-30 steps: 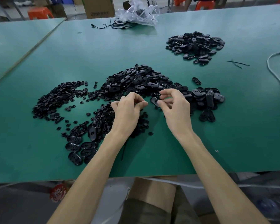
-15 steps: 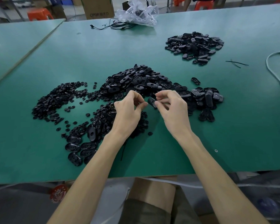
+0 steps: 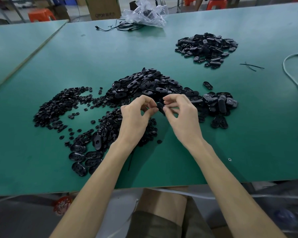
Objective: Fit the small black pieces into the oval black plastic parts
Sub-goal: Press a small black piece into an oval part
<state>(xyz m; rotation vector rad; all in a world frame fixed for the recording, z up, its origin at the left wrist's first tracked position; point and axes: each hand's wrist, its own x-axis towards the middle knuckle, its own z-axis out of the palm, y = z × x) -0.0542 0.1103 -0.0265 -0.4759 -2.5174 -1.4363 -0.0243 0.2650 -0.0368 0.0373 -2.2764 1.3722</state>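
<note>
Right hand (image 3: pixel 182 117) pinches an oval part (image 3: pixel 160 107) whose long axis slants from far-left to near-right. Left hand (image 3: pixel 136 117) has its fingertips closed at the part's left edge, and I cannot tell whether they hold anything. The oval-part heap (image 3: pixel 144 86) lies just beyond both hands, and the small pieces (image 3: pixel 62 107) are left of them.

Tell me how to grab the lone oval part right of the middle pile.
Pinch the lone oval part across its two long sides, from straight above: it lies flat on the table, touching nothing else, and its narrow width probably suits thumb and finger.
</note>
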